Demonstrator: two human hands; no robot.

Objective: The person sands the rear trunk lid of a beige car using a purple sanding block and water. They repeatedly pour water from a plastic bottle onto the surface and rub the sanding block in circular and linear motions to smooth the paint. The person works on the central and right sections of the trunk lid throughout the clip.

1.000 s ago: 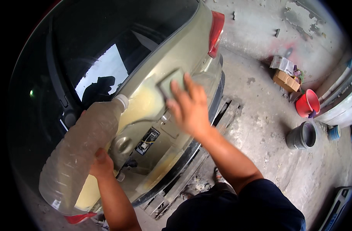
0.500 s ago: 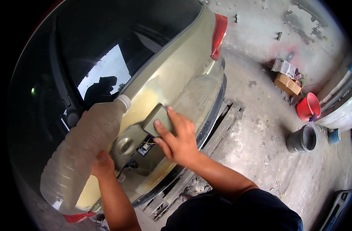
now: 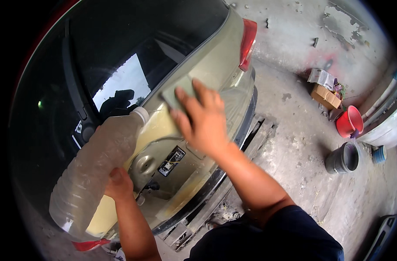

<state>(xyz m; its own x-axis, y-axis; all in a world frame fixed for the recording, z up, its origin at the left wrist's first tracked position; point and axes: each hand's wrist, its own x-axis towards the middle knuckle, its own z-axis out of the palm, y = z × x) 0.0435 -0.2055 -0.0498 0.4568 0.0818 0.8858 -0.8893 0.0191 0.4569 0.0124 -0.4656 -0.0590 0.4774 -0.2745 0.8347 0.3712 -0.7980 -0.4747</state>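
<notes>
The left hand [image 3: 118,185] has its grip closed around a big clear plastic bottle [image 3: 92,176], tilted so its white neck points at the olive car tailgate [image 3: 194,161]. The right hand [image 3: 205,119] presses flat, fingers spread, on a grey-green sanding pad [image 3: 174,93] that lies on the tailgate just under the dark rear window [image 3: 120,52]. Farther right, on the concrete floor [image 3: 294,143], stand a grey bucket [image 3: 343,158], a red bucket [image 3: 350,122] and a cardboard box [image 3: 325,95].
</notes>
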